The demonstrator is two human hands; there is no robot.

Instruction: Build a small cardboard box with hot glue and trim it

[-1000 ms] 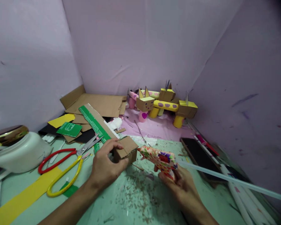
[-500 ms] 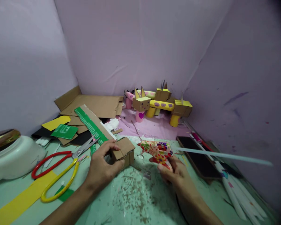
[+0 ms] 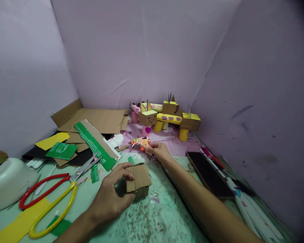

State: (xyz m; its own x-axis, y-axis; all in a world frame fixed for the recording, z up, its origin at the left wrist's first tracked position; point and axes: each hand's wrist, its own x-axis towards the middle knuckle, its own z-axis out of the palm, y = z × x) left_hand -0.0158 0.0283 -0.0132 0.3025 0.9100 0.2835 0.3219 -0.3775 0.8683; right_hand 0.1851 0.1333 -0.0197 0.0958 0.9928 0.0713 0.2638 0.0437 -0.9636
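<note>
My left hand [image 3: 108, 199] grips a small brown cardboard box [image 3: 138, 179] that rests on the green mat [image 3: 152, 219]. My right hand [image 3: 158, 151] is stretched forward and closed on a glue gun [image 3: 141, 142] wrapped in floral paper, which lies low over the pink sheet [image 3: 167, 136] just in front of the cardboard animal figures [image 3: 167, 116]. The gun's nozzle points left.
Red and yellow scissors [image 3: 53, 195] lie left of the box. Cardboard sheets and green and yellow scraps [image 3: 88, 131] are piled at the back left. A white vessel [image 3: 7, 182] stands at the far left. A black phone [image 3: 209, 173] and white sticks [image 3: 253, 212] lie on the right.
My right hand has carried the glue gun away from the box and forward toward the figures. The left hand has kept hold of the box. The camera has tilted up slightly.
</note>
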